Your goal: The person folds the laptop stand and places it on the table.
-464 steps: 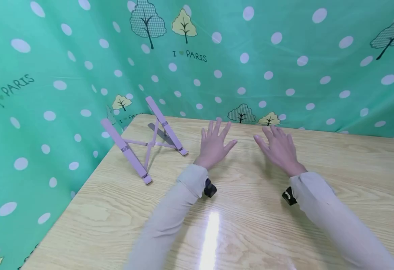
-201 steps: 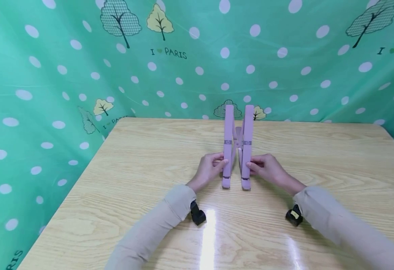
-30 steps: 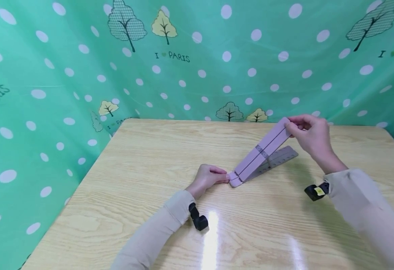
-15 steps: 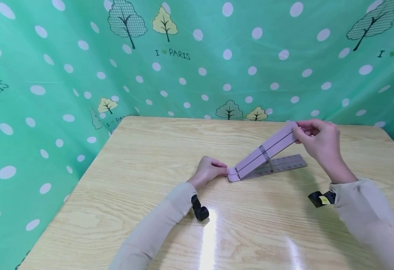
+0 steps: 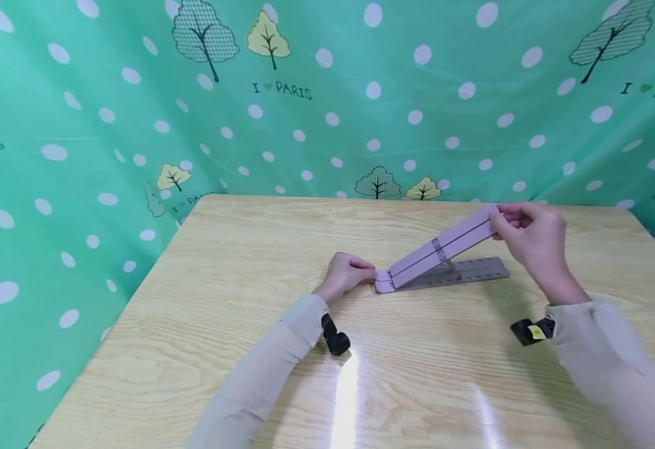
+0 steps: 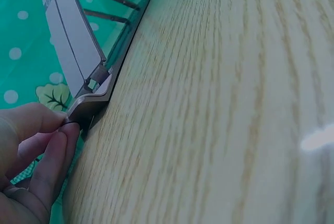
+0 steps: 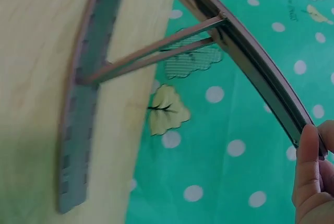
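Observation:
A lilac folding laptop stand [image 5: 417,263] stands mid-table, its two sides pressed together. Its upper arms tilt up toward the right, above the notched lower rails [image 5: 473,270]. My left hand [image 5: 345,276] pinches the lipped front end; the left wrist view shows thumb and fingers on that lip [image 6: 87,107]. My right hand [image 5: 536,240] grips the raised far end of the upper arms between thumb and fingers. In the right wrist view, thin support struts [image 7: 156,50] still span upper arms and rails.
The pale wooden table [image 5: 237,262] reaches back to a green polka-dot curtain [image 5: 327,118], which also hangs along the left side. A black wrist camera [image 5: 335,337] sits on the left wrist, another camera [image 5: 531,332] on the right.
Earlier the stand lay spread at left, hands empty; then both hands brought its sides together. Over the last second the right hand has lowered the upper arms and the stand has turned more crosswise.

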Available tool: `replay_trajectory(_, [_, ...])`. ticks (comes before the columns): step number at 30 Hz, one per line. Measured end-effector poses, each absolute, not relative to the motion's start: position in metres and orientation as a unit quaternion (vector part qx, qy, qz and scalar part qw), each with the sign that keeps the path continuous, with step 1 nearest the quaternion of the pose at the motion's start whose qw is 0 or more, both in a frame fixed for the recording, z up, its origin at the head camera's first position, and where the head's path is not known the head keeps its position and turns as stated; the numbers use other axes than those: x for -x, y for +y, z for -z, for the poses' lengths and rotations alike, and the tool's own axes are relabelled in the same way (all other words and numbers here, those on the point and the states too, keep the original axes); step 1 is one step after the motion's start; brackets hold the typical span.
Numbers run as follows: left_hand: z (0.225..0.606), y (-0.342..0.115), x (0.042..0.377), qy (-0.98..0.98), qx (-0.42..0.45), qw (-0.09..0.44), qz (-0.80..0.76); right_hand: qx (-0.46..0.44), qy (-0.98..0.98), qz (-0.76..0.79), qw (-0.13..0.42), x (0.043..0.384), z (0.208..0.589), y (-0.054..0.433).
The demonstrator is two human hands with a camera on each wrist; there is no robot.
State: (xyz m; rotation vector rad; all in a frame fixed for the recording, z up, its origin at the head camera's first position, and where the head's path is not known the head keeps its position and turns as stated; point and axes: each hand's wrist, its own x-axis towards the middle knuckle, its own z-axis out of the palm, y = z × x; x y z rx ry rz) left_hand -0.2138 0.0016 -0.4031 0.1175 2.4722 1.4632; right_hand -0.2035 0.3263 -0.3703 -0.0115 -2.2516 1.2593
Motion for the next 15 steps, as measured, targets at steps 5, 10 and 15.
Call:
replay_trajectory(5, [0.404, 0.001, 0.214, 0.845, -0.041, 0.140, -0.514, 0.003, -0.838, -0.472, 0.275, 0.227, 0.414, 0.364])
replay_trajectory(10, [0.406, 0.001, 0.214, 0.839, -0.047, 0.145, -0.523, -0.004, -0.814, -0.518, 0.263, 0.197, 0.361, 0.323])
replay_trajectory(15, [0.406, 0.001, 0.213, 0.838, -0.047, 0.142, -0.525, 0.015, -0.853, -0.453, 0.259, 0.165, 0.311, 0.280])
